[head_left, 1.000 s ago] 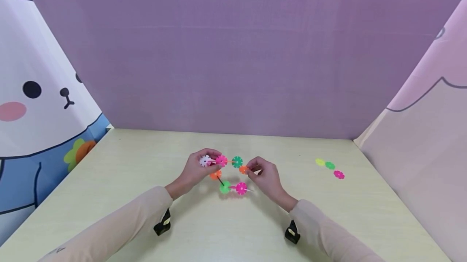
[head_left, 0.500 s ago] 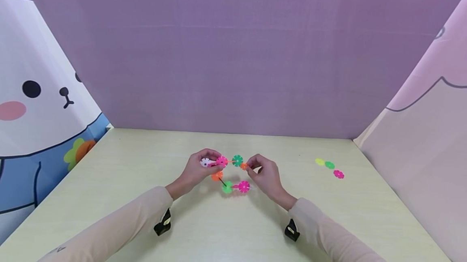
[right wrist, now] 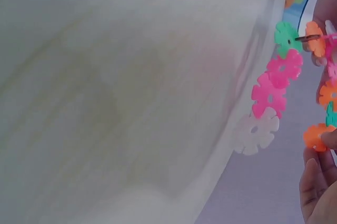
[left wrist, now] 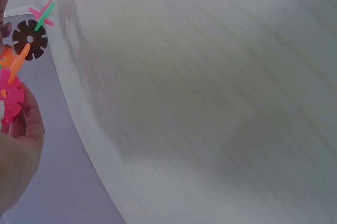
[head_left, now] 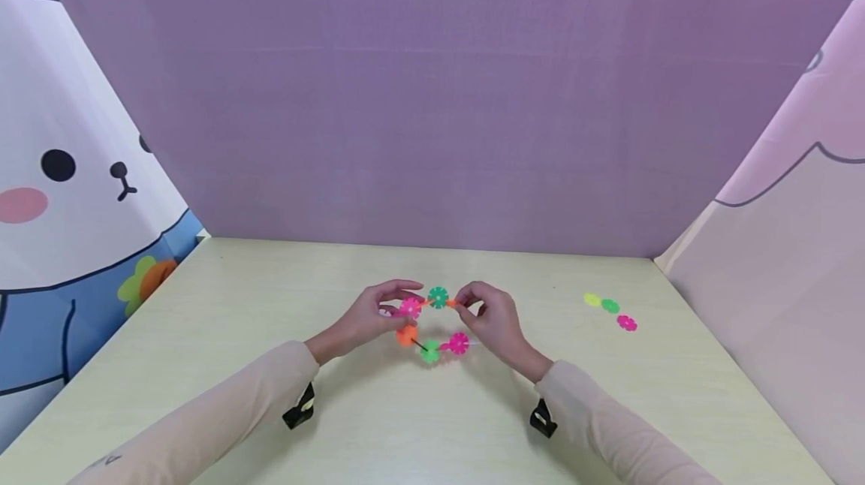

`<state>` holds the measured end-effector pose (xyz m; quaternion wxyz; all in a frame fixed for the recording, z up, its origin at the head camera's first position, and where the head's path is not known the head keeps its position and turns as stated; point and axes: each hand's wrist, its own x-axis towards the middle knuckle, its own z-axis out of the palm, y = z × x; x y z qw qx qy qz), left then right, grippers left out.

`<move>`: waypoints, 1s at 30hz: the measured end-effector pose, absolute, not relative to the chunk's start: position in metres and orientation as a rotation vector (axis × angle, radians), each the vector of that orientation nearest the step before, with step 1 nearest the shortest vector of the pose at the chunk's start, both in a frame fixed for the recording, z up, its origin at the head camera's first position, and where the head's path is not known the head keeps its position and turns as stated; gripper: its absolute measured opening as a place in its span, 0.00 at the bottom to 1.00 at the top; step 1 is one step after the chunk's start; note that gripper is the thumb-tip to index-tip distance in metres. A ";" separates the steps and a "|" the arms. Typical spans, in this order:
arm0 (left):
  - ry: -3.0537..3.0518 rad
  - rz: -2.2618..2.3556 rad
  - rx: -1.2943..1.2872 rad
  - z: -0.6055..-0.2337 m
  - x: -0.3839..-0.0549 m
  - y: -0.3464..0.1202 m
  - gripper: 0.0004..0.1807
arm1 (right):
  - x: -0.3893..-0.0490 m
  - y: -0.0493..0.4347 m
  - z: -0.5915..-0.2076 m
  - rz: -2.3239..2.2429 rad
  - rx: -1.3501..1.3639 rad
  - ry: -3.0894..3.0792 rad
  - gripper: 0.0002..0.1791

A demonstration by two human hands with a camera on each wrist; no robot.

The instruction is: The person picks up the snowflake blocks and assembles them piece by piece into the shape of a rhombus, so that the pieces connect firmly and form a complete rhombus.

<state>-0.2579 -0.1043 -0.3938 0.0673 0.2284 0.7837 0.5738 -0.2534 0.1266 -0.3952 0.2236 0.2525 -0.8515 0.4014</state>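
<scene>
A chain of notched plastic snowflake discs is held above the table between both hands. My left hand [head_left: 368, 320] pinches the chain's left part near a pink disc [head_left: 410, 308], with a white disc [head_left: 387, 312] mostly hidden behind the fingers. My right hand [head_left: 496, 323] pinches an orange disc [right wrist: 316, 137] between thumb and fingertips, beside a dark green disc [head_left: 438, 297]. From the left hand a lower strand hangs: an orange disc [head_left: 406, 335], a light green disc [head_left: 429, 351], pink discs [right wrist: 269, 97] and a white disc [right wrist: 256, 131] at its free end.
Loose yellow [head_left: 592, 299], green [head_left: 610, 305] and pink [head_left: 627, 323] discs lie on the pale wooden table [head_left: 432, 425] at the right. A purple panel [head_left: 432, 94] stands along the back edge, with printed cloths at both sides.
The lower strand has swung to the right. My left hand has shifted slightly right, tilting the chain, and the orange disc in my right hand now appears nearly edge-on.
</scene>
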 end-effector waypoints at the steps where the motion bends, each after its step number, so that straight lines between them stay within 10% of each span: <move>1: 2.356 1.712 0.711 -0.394 -0.259 -0.104 0.26 | -0.254 0.127 -0.395 1.105 0.705 -2.353 0.07; 30: 2.492 1.651 0.792 -0.389 -0.259 -0.088 0.24 | -0.261 0.120 -0.393 1.034 0.844 -2.355 0.07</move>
